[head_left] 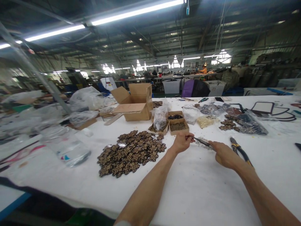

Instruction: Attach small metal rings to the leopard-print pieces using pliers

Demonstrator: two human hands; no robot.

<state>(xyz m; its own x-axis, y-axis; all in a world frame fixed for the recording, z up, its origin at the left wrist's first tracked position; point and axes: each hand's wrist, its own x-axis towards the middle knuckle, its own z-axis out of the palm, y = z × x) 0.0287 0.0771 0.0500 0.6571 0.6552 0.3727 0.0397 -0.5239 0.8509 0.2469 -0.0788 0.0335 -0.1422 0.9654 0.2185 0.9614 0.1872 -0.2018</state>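
Note:
My right hand (224,154) is closed around a slim dark metal tool (204,142), which looks like narrow pliers; its handle end is hidden in my palm. The tool's tip reaches left to my left hand (182,142), whose fingers are pinched together on something too small to name. Just behind the tool lies a scatter of small shiny metal pieces (199,142). To the left of my left hand spreads a pile of brown-and-black patterned, flower-shaped pieces (131,153). Pliers with yellow-and-black handles (240,151) lie on the table beside my right hand.
Small open boxes of tiny parts (178,126) stand beyond my left hand, near an open cardboard box (138,111). A clear plastic jug (68,149) is at the left. Plastic bags (254,124) and dark frames lie at the right. A person in orange (204,69) is far off.

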